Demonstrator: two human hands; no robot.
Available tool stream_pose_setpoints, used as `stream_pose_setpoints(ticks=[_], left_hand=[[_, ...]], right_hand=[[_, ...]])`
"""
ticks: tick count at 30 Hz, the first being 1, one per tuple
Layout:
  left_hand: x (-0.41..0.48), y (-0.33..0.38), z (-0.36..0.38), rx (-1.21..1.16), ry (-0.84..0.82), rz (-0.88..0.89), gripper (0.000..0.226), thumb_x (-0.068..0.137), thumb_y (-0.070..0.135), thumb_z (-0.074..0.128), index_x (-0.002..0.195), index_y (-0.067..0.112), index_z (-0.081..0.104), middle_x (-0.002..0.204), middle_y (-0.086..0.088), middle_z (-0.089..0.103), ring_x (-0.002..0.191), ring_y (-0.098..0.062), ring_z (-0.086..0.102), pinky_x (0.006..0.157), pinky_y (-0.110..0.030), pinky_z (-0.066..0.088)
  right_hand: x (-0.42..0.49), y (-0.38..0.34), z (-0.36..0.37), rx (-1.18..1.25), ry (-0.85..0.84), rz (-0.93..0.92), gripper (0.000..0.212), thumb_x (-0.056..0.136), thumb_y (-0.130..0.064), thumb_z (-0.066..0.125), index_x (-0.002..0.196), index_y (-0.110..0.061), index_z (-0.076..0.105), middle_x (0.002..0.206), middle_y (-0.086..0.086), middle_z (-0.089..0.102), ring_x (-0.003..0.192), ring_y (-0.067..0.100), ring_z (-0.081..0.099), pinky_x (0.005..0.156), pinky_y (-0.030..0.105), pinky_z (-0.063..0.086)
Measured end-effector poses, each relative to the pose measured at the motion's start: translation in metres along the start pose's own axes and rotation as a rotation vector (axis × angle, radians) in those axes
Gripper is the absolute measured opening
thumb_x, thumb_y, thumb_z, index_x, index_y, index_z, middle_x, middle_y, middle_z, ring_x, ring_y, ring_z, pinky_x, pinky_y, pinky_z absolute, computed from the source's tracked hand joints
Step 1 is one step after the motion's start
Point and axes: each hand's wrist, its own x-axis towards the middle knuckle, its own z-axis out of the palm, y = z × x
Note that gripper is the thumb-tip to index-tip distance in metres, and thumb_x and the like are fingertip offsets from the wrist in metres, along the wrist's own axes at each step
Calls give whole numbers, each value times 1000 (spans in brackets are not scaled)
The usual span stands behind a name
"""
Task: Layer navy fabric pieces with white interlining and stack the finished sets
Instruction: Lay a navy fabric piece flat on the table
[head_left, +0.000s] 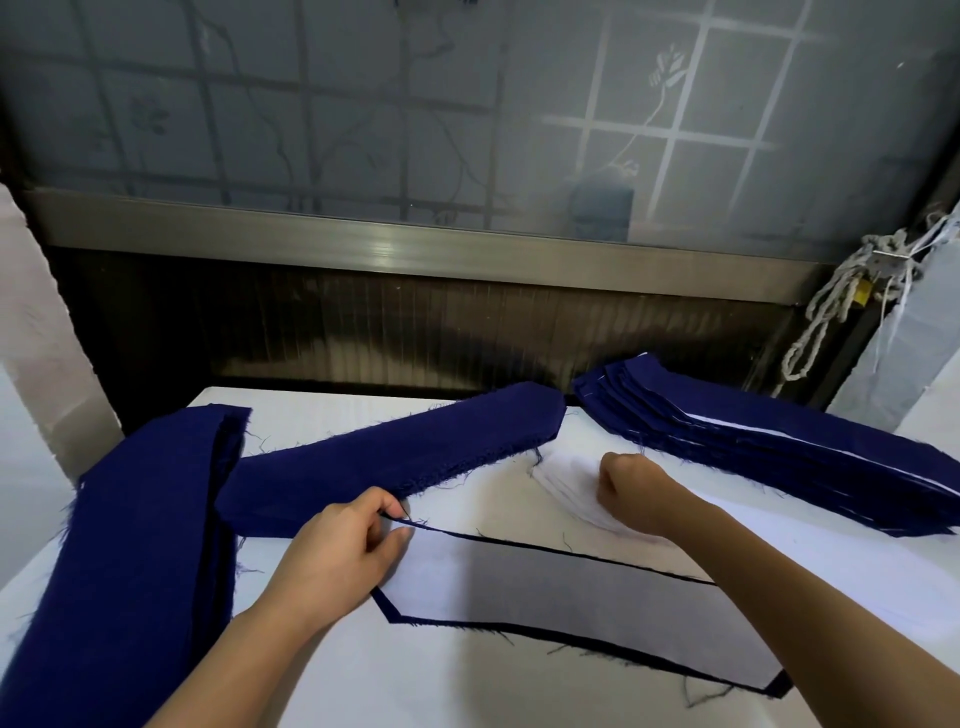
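Closest in on the white table, a white interlining sheet lies flat on a navy piece, whose dark edge shows as a thin border around it. The left hand pinches the upper left edge of this set between thumb and fingers. Just beyond, the right hand rests with its fingers curled on a pile of white interlining; I cannot tell whether it holds a sheet. Along the left edge runs a long navy bundle, and beside it a navy stack lies slantwise across the middle. At the far right sits the stack of finished sets, white showing between the navy layers. Behind are a frosted window and a knotted rope.
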Motion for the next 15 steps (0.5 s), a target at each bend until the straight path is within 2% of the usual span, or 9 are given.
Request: stream_pose_setpoints(ticks=[6, 10, 15], left_hand=[[1, -1, 1, 6, -3, 0, 8, 94, 40, 61, 96, 37, 54, 66, 22, 58, 60, -5, 53, 49, -16, 35], [2, 1, 1, -4, -5, -6, 7, 94, 39, 61, 94, 36, 55, 64, 21, 58, 59, -5, 53, 49, -16, 35], [0, 3, 0, -43, -8, -11, 6, 94, 37, 62, 92, 36, 57, 62, 18, 57, 56, -6, 52, 49, -16, 35]], right_hand=[[-5, 8, -2, 188, 41, 70, 15, 96, -16, 45, 83, -14, 53, 78, 3, 56, 68, 14, 48, 68, 25, 45], [-13, 9, -1, 324, 53, 134, 16, 97, -18, 45, 84, -16, 53, 82, 6, 59, 70, 15, 51, 65, 24, 44], [-31, 4, -14, 428, 124, 111, 18, 96, -15, 46, 79, -13, 51, 79, 7, 57, 67, 15, 48, 62, 25, 43]])
